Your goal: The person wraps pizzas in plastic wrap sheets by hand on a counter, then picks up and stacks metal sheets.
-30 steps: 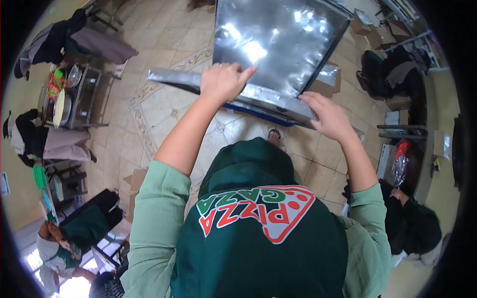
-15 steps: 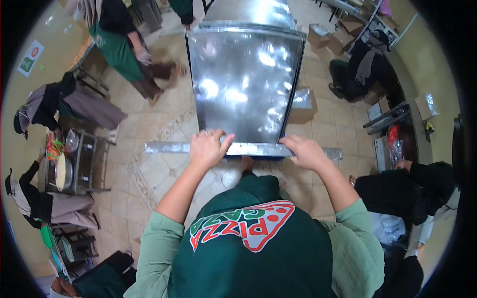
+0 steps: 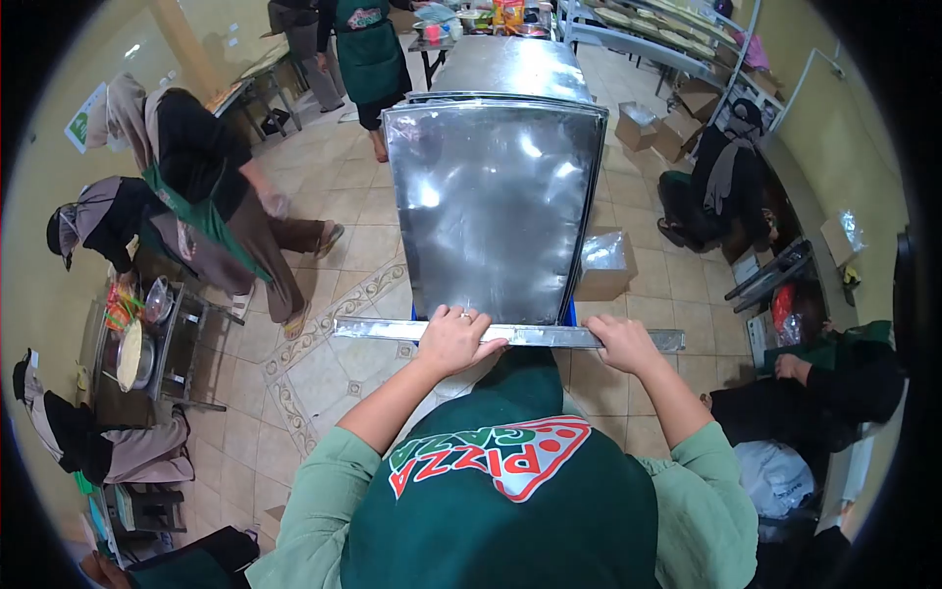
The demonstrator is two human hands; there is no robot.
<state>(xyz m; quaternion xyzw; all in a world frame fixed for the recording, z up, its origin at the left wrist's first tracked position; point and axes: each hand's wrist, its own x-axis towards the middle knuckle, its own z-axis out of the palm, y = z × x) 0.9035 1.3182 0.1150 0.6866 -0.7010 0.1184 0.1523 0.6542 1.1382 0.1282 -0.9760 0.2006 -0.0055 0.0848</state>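
A long metal-edged tray (image 3: 549, 337) is seen edge-on, running left to right in front of my body. My left hand (image 3: 453, 341) grips its edge left of the middle, with the thumb stretched along it. Right of the middle, my right hand (image 3: 620, 344) has its fingers over the same edge. Just beyond it stands a stack of large shiny metal sheets (image 3: 491, 211), with a blue edge showing beneath. The undersides of both hands are hidden.
Open cardboard boxes (image 3: 603, 265) lie right of the stack. One person (image 3: 211, 187) walks at the left; another (image 3: 721, 177) crouches at the right. A small metal table with a bowl (image 3: 135, 353) stands at the left. Racks (image 3: 657, 44) are at the back right.
The tray has gone from tilted to nearly level across my view, both hands staying on its edge. More of the room beyond the stack shows. A person at the left has come nearer.
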